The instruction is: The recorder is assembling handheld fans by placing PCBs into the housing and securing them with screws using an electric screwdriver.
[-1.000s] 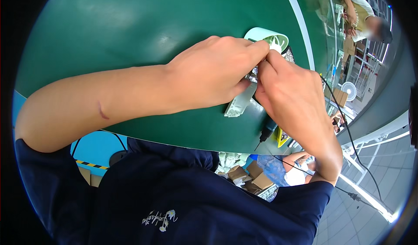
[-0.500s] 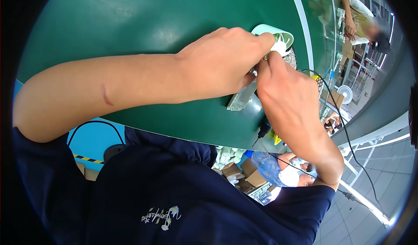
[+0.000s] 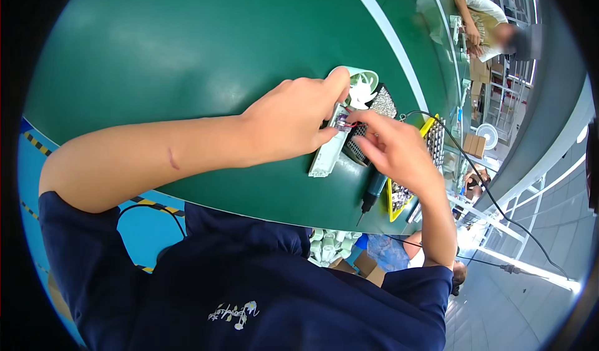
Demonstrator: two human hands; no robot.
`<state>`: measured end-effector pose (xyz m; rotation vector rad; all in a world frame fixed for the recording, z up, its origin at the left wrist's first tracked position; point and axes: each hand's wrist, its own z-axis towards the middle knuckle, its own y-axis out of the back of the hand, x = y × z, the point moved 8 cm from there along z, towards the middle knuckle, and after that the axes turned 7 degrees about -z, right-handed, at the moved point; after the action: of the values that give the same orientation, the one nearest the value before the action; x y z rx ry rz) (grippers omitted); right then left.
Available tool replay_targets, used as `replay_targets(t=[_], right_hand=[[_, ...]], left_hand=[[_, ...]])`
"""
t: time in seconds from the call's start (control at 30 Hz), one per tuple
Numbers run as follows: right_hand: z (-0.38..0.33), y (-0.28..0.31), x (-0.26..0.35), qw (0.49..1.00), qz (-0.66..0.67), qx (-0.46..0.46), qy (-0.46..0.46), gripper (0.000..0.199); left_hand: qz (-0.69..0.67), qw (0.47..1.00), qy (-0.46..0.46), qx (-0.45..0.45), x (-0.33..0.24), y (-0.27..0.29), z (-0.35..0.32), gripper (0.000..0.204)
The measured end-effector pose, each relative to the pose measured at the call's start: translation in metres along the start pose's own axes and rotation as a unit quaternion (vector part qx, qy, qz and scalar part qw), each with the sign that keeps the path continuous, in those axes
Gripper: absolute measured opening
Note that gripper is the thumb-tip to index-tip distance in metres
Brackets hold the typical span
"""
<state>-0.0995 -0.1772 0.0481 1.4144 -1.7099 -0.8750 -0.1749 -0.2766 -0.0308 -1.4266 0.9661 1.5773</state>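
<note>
Two hands meet mid-table over a pale green fan housing [image 3: 340, 136], which lies flat on the green table [image 3: 156, 45] w/ its round head pointing away from the person and its handle end toward them. Table surface is plain dark green w/ a white stripe [image 3: 387, 33] along its far right side; blue floor w/ yellow-black tape [image 3: 150, 202] shows below the near edge. Beyond the right hand: a black mesh grille [image 3: 382, 103] just past the housing, a yellow tray [image 3: 430, 132] of small parts, and a dark screwdriver [image 3: 372, 189] w/ a black cable, lying just under that hand's wrist side. Far right, a workshop w/ white rails, boxes and another person [image 3: 483, 20] at a bench. Left hand [image 3: 290, 123]: forearm comes across from the left, palm down on the housing, fingers curled, index tip at the round head, thumb pressing the side, so it's gripping the housing. Right hand [image 3: 393, 148]: reaches in from the lower right, thumb and forefinger pinched on thin red wires [image 3: 347, 124] at the housing's middle, other fingers loosely spread. Fingertips of both hands nearly touch.
</note>
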Motion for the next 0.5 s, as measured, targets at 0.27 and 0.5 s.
replay_targets(t=[0.27, 0.5], right_hand=[[0.013, 0.036, -0.024, 0.964, 0.015, -0.237, 0.118, 0.020], [0.138, 0.119, -0.109, 0.875, -0.066, -0.476, 0.063, 0.011]], left_hand=[[-0.193, 0.970, -0.050, -0.139, -0.013, 0.034, 0.008, 0.024], [-0.173, 0.969, -0.013, -0.176, -0.009, 0.039, 0.000, 0.017]])
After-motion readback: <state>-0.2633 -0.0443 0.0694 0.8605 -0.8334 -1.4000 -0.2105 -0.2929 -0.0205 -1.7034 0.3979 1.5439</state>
